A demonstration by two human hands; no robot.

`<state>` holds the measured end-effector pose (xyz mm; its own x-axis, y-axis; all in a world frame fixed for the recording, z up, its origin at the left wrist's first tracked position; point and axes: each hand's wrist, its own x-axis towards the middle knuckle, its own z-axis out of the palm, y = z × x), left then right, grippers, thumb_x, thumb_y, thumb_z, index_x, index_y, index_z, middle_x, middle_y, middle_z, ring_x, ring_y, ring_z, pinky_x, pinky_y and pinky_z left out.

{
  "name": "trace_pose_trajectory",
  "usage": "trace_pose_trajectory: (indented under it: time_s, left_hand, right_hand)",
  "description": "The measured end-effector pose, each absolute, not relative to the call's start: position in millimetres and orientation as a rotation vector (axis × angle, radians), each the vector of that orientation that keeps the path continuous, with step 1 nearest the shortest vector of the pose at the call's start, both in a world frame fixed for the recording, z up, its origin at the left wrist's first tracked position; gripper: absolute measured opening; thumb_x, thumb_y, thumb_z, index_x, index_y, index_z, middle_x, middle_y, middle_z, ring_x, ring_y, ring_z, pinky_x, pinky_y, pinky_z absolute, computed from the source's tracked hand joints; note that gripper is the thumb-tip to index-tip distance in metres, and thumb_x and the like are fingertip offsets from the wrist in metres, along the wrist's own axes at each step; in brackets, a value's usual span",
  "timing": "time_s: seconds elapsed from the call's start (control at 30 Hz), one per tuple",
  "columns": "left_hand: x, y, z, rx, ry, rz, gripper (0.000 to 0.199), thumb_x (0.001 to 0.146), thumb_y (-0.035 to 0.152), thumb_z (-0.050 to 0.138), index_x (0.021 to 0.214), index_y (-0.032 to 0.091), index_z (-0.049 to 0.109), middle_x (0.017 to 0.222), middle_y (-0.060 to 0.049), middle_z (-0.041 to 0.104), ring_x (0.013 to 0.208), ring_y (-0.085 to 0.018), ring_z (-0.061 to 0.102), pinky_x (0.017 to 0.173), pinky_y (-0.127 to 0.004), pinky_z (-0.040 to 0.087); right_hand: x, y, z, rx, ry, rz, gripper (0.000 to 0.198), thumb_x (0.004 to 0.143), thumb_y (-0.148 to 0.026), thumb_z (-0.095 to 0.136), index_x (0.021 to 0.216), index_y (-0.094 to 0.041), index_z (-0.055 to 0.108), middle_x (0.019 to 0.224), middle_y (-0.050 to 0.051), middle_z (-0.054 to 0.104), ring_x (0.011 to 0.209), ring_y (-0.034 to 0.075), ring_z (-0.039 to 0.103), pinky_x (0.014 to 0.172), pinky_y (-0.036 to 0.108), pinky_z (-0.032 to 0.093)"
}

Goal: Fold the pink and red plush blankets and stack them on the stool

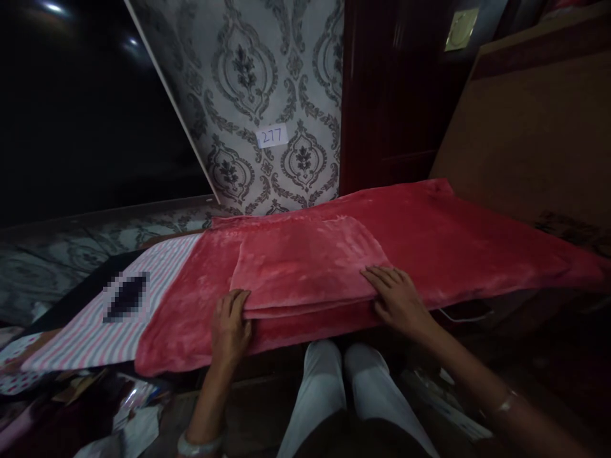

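A folded pink plush cloth (305,261) lies flat on a larger red plush blanket (443,242), its layers showing along the front edge. Whether it is a garment or a small blanket I cannot tell. My left hand (230,323) rests at its front left corner, fingers on the fabric and thumb apart from them. At the front right corner my right hand (396,296) lies with fingers stretched over the cloth and the thumb lower, by the edge. Neither hand visibly lifts the fabric.
A striped cloth (165,267) with a blurred dark patch sticks out left of the blanket. Behind stand a large dark screen (95,108) and a patterned wall with a paper label (272,135). A cardboard box (534,121) leans at right. Clutter (138,413) lies below left.
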<state>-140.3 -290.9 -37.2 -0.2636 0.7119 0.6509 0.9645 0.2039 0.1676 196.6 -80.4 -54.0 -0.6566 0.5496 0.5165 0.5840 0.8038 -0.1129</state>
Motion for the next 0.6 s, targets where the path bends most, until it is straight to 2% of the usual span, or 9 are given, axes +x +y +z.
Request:
trace_pose_trajectory:
  time_s: [0.07, 0.13, 0.27, 0.37, 0.47, 0.53, 0.6]
  left_hand:
    - [-141, -294, -42, -1.555, -2.047, -0.808, 0.052, 0.075, 0.011, 0.05, 0.125, 0.019, 0.061, 0.122, -0.013, 0.061, 0.117, -0.029, 0.056, 0.104, -0.046, 0.046]
    - [-142, -295, -44, -1.54, -2.031, -0.821, 0.051, 0.076, 0.013, 0.051, 0.125, 0.018, 0.06, 0.122, -0.014, 0.061, 0.118, -0.029, 0.055, 0.105, -0.045, 0.045]
    - [-145, -294, -41, -1.536, -1.95, -0.843, 0.046, 0.079, 0.014, 0.049, 0.125, 0.016, 0.058, 0.12, -0.016, 0.059, 0.115, -0.029, 0.055, 0.103, -0.046, 0.047]
    - [-148, -294, -42, -1.44, -1.913, -0.904, 0.039, 0.085, 0.021, 0.048, 0.123, 0.016, 0.057, 0.12, -0.017, 0.058, 0.116, -0.03, 0.055, 0.102, -0.048, 0.047]
    - [-146, -295, -51, -1.227, -1.955, -1.093, 0.039, 0.086, 0.033, 0.055, 0.122, 0.018, 0.055, 0.117, -0.016, 0.056, 0.117, -0.033, 0.054, 0.102, -0.053, 0.047]
    - [-139, -295, -61, -1.081, -1.984, -1.394, 0.047, 0.084, 0.039, 0.06, 0.126, 0.019, 0.05, 0.11, -0.013, 0.058, 0.108, -0.03, 0.06, 0.096, -0.051, 0.052]
    - [-128, -294, -73, -0.97, -1.994, -1.771, 0.052, 0.084, 0.043, 0.062, 0.128, 0.021, 0.046, 0.103, -0.009, 0.06, 0.094, -0.025, 0.065, 0.086, -0.044, 0.057]
  right_hand:
    - [178, -103, -46, -0.798, -2.452, -0.081, 0.075, 0.08, -0.023, 0.055, 0.154, -0.02, 0.039, 0.153, 0.014, 0.047, 0.141, 0.034, 0.038, 0.114, 0.056, 0.025]
    - [148, -129, -33, -0.687, -2.496, -0.009, 0.082, 0.081, -0.023, 0.057, 0.158, -0.021, 0.028, 0.16, 0.014, 0.036, 0.148, 0.032, 0.029, 0.118, 0.055, 0.022]
    - [65, -170, -3, -0.402, -2.596, 0.16, 0.087, 0.082, -0.022, 0.06, 0.16, -0.022, 0.021, 0.163, 0.013, 0.031, 0.151, 0.028, 0.023, 0.12, 0.053, 0.021]
    - [14, -182, 7, -0.369, -2.63, 0.16, 0.082, 0.084, -0.025, 0.062, 0.158, -0.022, 0.026, 0.162, 0.016, 0.032, 0.145, 0.033, 0.034, 0.115, 0.053, 0.03]
    - [-11, -176, 7, -0.451, -2.684, 0.09, 0.068, 0.087, -0.022, 0.057, 0.152, -0.019, 0.037, 0.149, 0.017, 0.051, 0.123, 0.032, 0.056, 0.099, 0.048, 0.045]
    - [-16, -167, 10, -0.427, -2.718, 0.111, 0.052, 0.09, -0.02, 0.052, 0.141, -0.016, 0.051, 0.13, 0.014, 0.066, 0.108, 0.028, 0.064, 0.091, 0.041, 0.049]
    - [-16, -155, 21, -0.443, -2.72, 0.181, 0.039, 0.091, -0.021, 0.05, 0.128, -0.018, 0.06, 0.117, 0.009, 0.073, 0.104, 0.026, 0.065, 0.086, 0.037, 0.05]
